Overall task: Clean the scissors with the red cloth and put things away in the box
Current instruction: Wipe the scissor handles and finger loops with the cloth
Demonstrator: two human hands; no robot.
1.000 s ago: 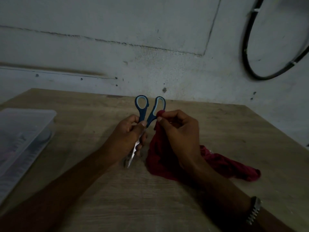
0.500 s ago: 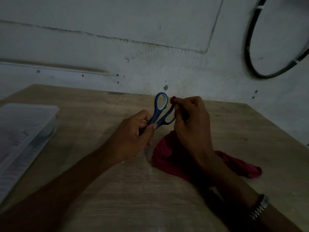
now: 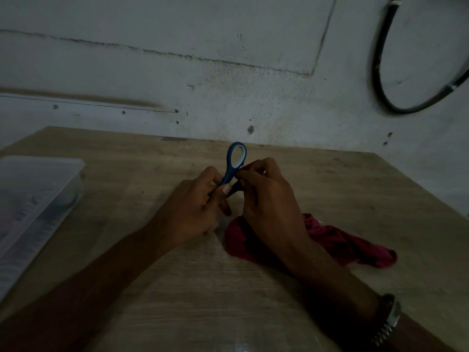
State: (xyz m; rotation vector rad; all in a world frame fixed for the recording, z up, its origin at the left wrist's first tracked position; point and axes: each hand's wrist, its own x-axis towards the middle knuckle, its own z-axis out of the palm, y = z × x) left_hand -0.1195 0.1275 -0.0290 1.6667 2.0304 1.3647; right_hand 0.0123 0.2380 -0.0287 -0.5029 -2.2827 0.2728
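Setting: a bare, dimly lit utility or workshop-type room; the exact kind cannot be told. A plain wood-grain table (image 3: 330, 189) is set against a rough whitewashed wall (image 3: 203, 72), which is marked by cracks, stains and small holes. A loop of black cable (image 3: 378, 82) is hung on the wall at upper right. A clear plastic box (image 3: 38, 199) is seen at the table's left edge.

Wooden table (image 3: 330, 194), red cloth (image 3: 340, 240) bunched on it, seemingly lidded clear box (image 3: 33, 199) at left.
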